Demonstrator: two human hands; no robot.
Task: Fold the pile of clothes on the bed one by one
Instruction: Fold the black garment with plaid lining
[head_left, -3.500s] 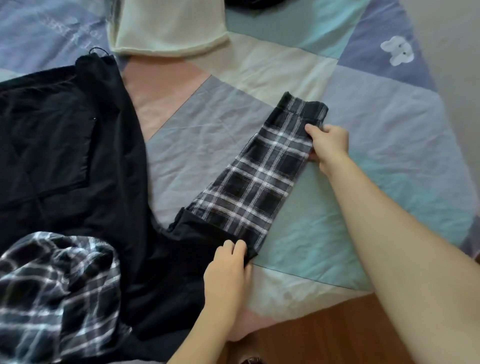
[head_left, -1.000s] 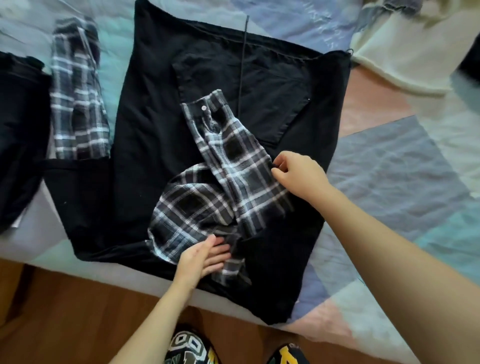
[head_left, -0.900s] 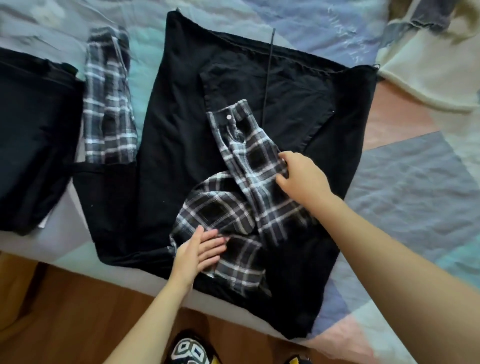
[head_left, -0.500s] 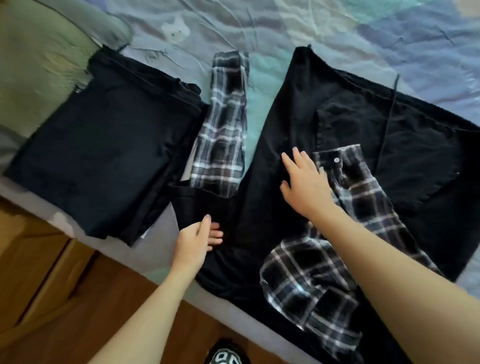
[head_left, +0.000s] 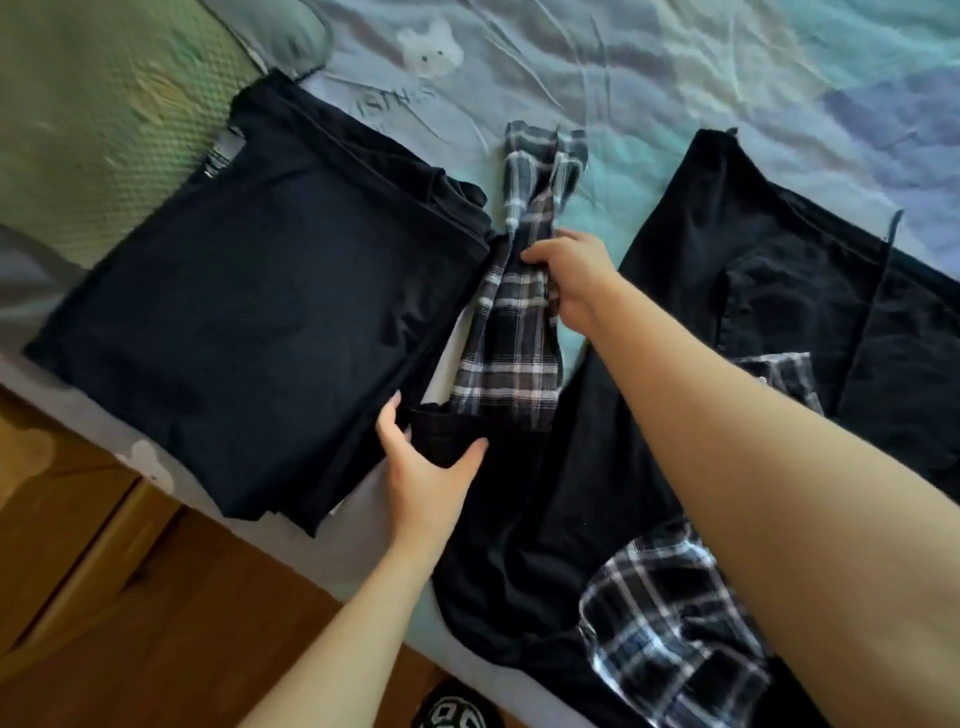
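Plaid sleeve (head_left: 511, 332) lay between both hands, right hand (head_left: 571, 273) bunching its middle, left hand (head_left: 426, 467) gripping its black near end. Folded black stack (head_left: 260, 296) sat just left, on a rumpled blue-green bedsheet (head_left: 649, 78); wood floor (head_left: 156, 623) nearer.

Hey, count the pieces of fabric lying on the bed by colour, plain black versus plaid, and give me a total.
Plain black: 2, the folded black garment and the spread-out black garment
Black-and-white plaid: 2, the plaid sleeve and the crumpled plaid section
Total: 4

Black-and-white checked cloth sleeve (head_left: 511, 332). Folded square black cloth stack (head_left: 260, 306). Blue-green patchwork bed sheet (head_left: 675, 78), white bear print. Brown wood floor (head_left: 130, 623).
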